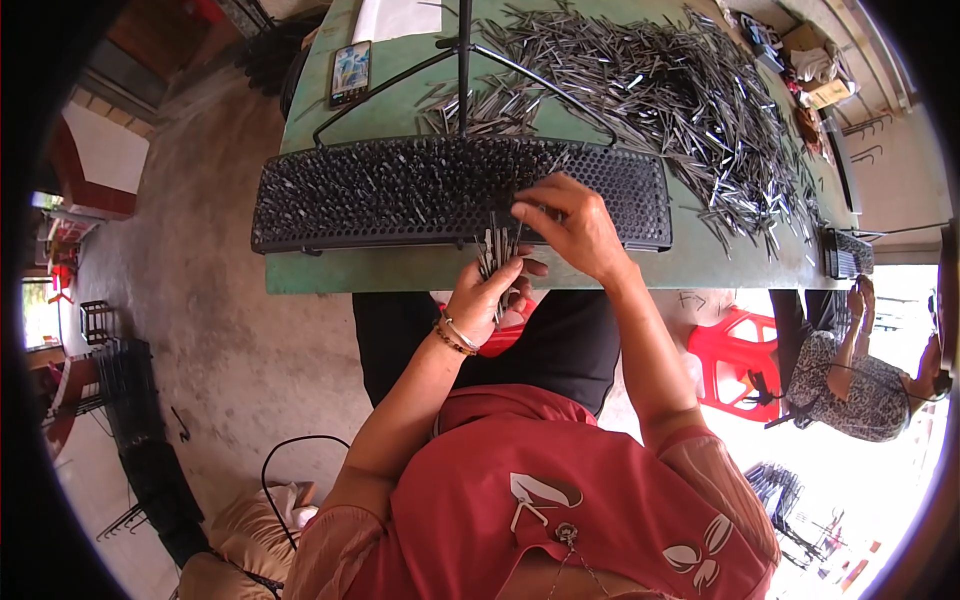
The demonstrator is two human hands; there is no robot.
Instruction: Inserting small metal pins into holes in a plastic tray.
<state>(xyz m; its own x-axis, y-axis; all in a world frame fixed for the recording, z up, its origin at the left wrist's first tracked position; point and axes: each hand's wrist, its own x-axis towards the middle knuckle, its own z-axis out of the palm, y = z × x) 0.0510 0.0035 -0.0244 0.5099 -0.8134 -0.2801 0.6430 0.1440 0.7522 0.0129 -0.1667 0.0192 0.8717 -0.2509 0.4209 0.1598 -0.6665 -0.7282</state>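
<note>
My left hand [488, 296] is closed around a bundle of thin dark metal strips [497, 250], which stand up out of the fist just in front of the rack's near edge. My right hand [578, 222] is pinched at thumb and forefinger over the rack, with what looks like a single strip at its fingertips, partly lost against the dark background. The rack [640, 208] is a long black perforated tray with a tall wire hanger. Strips fill its holes across the left and middle, while holes at its right end show bare.
A large heap of loose metal strips [690, 100] covers the green table [350, 272] behind and right of the rack. A phone [350, 72] lies at the far left. Red plastic stools [735, 365] stand below the table. Another person [850, 385] works at a similar rack on the right.
</note>
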